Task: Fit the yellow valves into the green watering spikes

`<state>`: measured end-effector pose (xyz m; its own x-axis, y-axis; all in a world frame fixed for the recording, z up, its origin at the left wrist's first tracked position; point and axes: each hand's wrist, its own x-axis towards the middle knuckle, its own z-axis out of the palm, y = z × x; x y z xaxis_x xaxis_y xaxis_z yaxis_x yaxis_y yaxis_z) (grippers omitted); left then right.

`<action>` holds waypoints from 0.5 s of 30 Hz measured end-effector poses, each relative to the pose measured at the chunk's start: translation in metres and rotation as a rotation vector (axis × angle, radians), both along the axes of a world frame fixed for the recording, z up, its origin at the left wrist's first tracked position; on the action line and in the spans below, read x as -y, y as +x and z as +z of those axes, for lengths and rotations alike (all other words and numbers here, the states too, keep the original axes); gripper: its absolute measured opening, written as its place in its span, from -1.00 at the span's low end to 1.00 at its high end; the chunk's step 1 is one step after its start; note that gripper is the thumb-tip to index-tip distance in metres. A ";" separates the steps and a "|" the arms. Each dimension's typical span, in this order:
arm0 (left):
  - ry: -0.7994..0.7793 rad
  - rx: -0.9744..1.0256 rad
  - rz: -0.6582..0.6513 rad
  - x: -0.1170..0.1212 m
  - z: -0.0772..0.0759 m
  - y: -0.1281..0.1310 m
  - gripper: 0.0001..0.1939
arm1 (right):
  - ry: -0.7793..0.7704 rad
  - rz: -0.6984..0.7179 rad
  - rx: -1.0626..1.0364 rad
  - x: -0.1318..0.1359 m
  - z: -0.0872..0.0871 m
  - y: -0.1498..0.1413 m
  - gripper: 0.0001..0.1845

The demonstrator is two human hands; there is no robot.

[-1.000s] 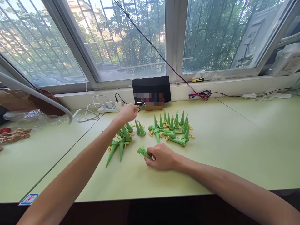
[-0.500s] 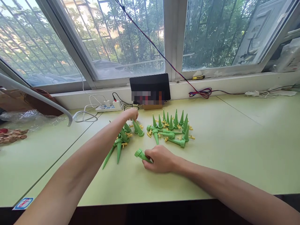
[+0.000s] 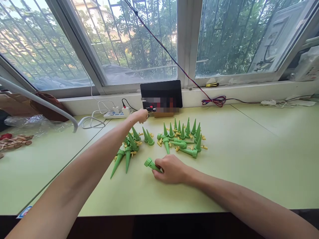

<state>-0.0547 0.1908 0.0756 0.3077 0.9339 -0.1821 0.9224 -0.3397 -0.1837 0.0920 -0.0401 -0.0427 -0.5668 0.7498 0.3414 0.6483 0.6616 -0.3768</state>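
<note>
My right hand [image 3: 171,168] rests at the middle of the table, closed around a green plastic watering spike [image 3: 150,163], its wide capped end toward the left. Farther off, my left hand [image 3: 141,116] is by the lower left corner of a dark tablet [image 3: 160,91]; its fingers are curled, and what they hold, if anything, is hidden. Beneath my left forearm lies a group of green spikes [image 3: 128,157] with yellow valves, partly covered by the arm. Two spikes [image 3: 150,138] stand close together beside that group. Another cluster of spikes [image 3: 182,133] stands and lies farther right.
A white power strip [image 3: 116,114] with plugs and cables lies by the window wall. Bundled wire [image 3: 216,101] and a yellow cutter [image 3: 212,85] are at the back right. A white curved tube [image 3: 50,106] crosses the left side, near woven pieces [image 3: 18,142].
My left hand has moved slightly back, away from the two standing spikes and up to the tablet's lower left corner. My right hand keeps the same spike in place.
</note>
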 end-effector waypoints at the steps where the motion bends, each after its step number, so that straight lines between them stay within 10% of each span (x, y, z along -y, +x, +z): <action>1: 0.065 0.022 -0.022 0.002 0.010 0.000 -0.88 | -0.001 0.001 0.005 0.000 0.000 0.000 -0.78; 8: 0.525 0.429 -0.325 0.076 0.056 0.009 -0.77 | -0.023 0.021 -0.013 0.000 0.001 0.001 -0.79; 15: 0.283 0.614 -0.545 0.158 -0.007 0.000 -0.73 | -0.007 0.104 -0.098 0.004 0.004 0.004 -0.76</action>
<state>-0.0543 0.0328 0.0684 0.6931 0.6125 0.3802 0.6078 -0.7801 0.1487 0.0956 -0.0444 -0.0390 -0.6061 0.6910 0.3939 0.5362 0.7208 -0.4393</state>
